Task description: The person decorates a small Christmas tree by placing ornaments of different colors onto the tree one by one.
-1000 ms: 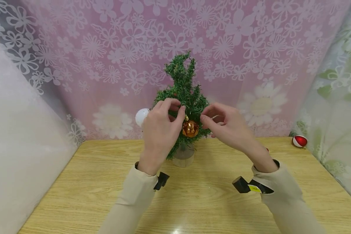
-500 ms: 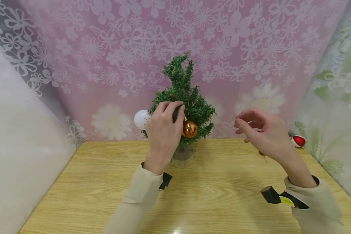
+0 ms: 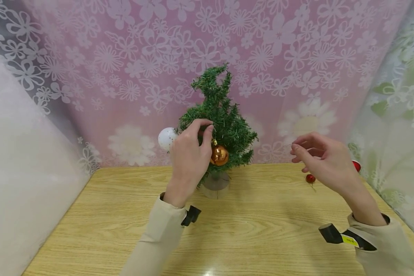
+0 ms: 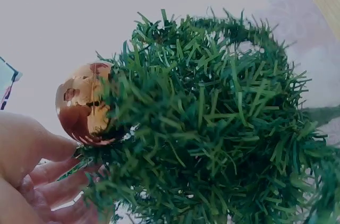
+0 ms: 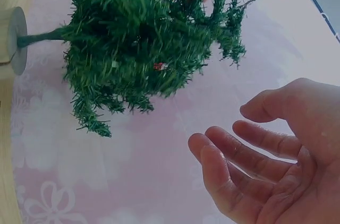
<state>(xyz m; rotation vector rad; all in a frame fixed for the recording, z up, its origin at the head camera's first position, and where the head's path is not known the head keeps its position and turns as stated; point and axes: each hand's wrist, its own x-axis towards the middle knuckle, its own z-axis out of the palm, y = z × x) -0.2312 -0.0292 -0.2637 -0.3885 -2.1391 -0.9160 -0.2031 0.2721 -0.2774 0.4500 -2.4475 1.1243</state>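
Note:
A small artificial Christmas tree [image 3: 224, 115] stands on the table in the head view. At its front my left hand [image 3: 191, 159] pinches a green branch tip between thumb and fingers; whether the bauble's loop is in that pinch too, I cannot tell. Just below the fingertips hangs a shiny orange-gold bauble [image 3: 219, 155] with a gold cap. The left wrist view shows this bauble [image 4: 87, 104] beside the thumb [image 4: 37, 139], the fingers partly hidden by needles. Away to the right of the tree, my right hand [image 3: 326, 163] hovers with loosely bent fingers, holding nothing.
A white bauble [image 3: 167, 138] is at the tree's left side. Below the right hand a small red ornament [image 3: 310, 178] lies on the wooden table [image 3: 255, 230]. A red and white bauble [image 3: 356, 165] is partly hidden behind the hand. A flowered pink curtain [image 3: 279, 76] hangs behind.
My right hand has moved away from the tree to the right, uncovering its right side. The orange-gold bauble has shifted slightly left with the left hand, and the treetop has swung slightly right.

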